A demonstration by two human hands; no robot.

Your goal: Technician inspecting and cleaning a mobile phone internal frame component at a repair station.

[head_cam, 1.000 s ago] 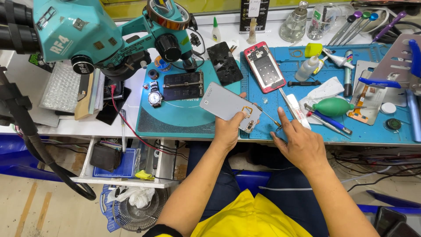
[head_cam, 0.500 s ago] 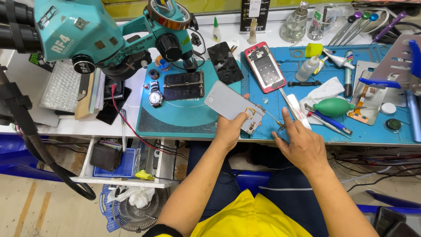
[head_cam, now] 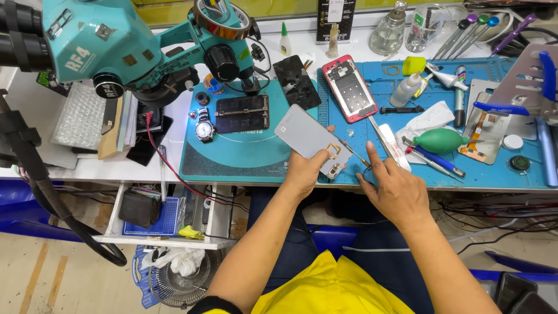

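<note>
Left hand (head_cam: 305,171) grips the grey phone (head_cam: 314,141), now tilted higher (mid-frame), while right hand (head_cam: 395,192) pinches tweezers (head_cam: 356,156) at its lower corner.

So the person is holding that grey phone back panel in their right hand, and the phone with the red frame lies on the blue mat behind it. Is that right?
Not quite. The head view shows the grey phone back panel held in the left hand, not the right. The right hand works thin tweezers at the panel's lower corner. The rest is right: the phone with the red frame lies on the blue mat behind it.
</note>
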